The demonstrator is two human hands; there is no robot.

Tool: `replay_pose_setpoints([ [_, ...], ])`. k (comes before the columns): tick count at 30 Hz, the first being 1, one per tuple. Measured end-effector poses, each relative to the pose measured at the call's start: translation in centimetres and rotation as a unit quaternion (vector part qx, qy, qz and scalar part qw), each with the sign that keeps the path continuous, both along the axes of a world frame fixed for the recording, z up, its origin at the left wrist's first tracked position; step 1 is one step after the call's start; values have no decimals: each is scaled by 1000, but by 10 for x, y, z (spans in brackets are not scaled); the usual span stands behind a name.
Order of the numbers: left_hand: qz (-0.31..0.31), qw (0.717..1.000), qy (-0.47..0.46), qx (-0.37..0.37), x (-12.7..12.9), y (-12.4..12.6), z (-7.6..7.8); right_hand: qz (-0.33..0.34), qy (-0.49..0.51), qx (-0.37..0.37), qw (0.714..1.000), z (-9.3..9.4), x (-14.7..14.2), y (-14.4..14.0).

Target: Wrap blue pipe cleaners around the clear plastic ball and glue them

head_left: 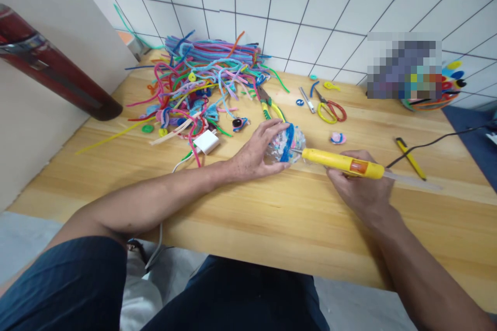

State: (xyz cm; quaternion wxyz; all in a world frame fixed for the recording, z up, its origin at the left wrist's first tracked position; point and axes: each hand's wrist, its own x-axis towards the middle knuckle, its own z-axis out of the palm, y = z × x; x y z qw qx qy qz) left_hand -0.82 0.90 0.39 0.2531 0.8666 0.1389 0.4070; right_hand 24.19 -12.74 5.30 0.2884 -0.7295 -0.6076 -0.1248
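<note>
My right hand [363, 183] is wrapped round a yellow hot glue gun [334, 160], with a clear glue stick [411, 180] poking out of its back end. The gun's metal nozzle meets, or nearly meets, a blue strip across a clear, roundish lump [297, 137] with whitish and coloured bits. Fingers and thumb of my left hand [254, 152] grip that lump from the left side, on the table. Just behind it lie pliers [267, 103] with yellow-green handles. A small pink and blue piece [338, 138] rests beyond the gun.
A tangled heap of pipe cleaners [209, 72] covers the back left. Scissors [330, 108], a slim metal cutter [306, 100] and a yellow utility knife [410, 159] lie to the right. A white charger [206, 141] sits left, near a red thermos [58, 67]. A black cord [438, 139] crosses the right side.
</note>
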Motion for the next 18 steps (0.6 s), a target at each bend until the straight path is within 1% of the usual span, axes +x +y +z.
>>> replay_pose_setpoints([
  [5, -3, 1000, -2, 6, 0, 0, 1, 16, -3, -14, 1000, 0, 1, 0],
  [10, -9, 1000, 1, -6, 0, 0, 0, 5, 7, -1, 1000, -1, 2, 0],
  [14, -9, 1000, -1, -5, 0, 0, 0, 23, 1, -5, 1000, -1, 2, 1],
  [18, -5, 1000, -1, -3, 0, 0, 0, -4, 30, -4, 1000, -2, -4, 1],
])
